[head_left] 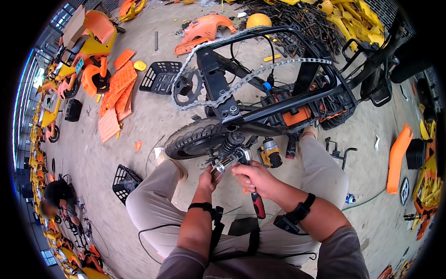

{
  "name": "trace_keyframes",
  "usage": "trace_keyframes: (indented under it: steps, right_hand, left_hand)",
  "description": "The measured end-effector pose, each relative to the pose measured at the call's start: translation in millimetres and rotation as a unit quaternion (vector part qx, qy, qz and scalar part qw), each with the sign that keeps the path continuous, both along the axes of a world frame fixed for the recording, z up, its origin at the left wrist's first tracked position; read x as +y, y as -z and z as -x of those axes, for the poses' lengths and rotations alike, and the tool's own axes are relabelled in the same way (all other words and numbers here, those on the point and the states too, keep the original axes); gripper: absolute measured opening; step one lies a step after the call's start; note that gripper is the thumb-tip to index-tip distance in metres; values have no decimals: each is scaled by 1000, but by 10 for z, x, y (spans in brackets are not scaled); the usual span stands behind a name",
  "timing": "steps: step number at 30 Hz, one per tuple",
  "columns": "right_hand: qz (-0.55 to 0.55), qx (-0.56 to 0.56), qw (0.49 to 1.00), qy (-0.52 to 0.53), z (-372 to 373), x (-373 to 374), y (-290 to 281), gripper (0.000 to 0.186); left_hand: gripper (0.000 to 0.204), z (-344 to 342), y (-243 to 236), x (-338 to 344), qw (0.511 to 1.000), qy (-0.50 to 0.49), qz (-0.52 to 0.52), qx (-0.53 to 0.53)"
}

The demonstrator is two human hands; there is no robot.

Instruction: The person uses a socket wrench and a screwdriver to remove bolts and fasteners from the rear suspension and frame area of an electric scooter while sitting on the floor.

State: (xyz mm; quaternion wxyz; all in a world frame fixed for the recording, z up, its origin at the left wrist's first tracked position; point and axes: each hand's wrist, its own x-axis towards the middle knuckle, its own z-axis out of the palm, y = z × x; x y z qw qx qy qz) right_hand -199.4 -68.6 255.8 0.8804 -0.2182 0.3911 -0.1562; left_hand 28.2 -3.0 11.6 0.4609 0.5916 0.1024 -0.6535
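My left hand [207, 179] is closed on a silver cylindrical metal piece [226, 162] below the rear shock absorber [232, 142] of a black electric bike frame [278, 111]. My right hand [251, 176] grips a ratchet wrench [258, 204] with a red and black handle, its silver head against that piece. The rear wheel [190, 142] lies left of the shock. A yellow and black power tool [270, 153] rests just right of my hands. A loose chain [251, 76] and a sprocket [190, 86] sit atop the frame.
Black plastic baskets [158, 76] [123, 183], orange panels [116, 88] and heaps of yellow parts [353, 23] lie around the floor. A bent black bracket [341, 153] lies near my right leg. Parked scooters [88, 32] line the left, where another person [58, 200] crouches.
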Motion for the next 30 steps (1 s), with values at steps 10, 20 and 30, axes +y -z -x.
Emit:
trace_keyframes:
  steps: [10, 20, 30]
  right_hand:
    - [74, 83, 989, 98, -7, 47, 168, 19]
    - [390, 252, 879, 108, -120, 60, 419, 25]
    - [386, 294, 873, 58, -126, 48, 322, 24]
  left_hand:
    - [42, 323, -1824, -342, 812, 552, 193, -10]
    - [52, 75, -2104, -339, 874, 300, 366, 107]
    - [46, -34, -1731, -315, 918, 237, 297, 113]
